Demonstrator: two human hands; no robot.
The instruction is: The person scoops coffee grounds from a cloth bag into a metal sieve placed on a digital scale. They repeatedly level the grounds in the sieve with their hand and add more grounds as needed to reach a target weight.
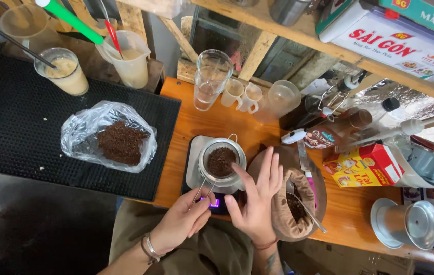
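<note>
Head view: filter cup [221,163] just beyond right fingers [264,170].

Left hand [183,219] pinched — right hand [257,196] splayed open

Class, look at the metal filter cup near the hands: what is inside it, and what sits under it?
Inside the metal filter cup lies dark ground coffee. Under it is a small scale; the cup covers most of its platform.
</note>
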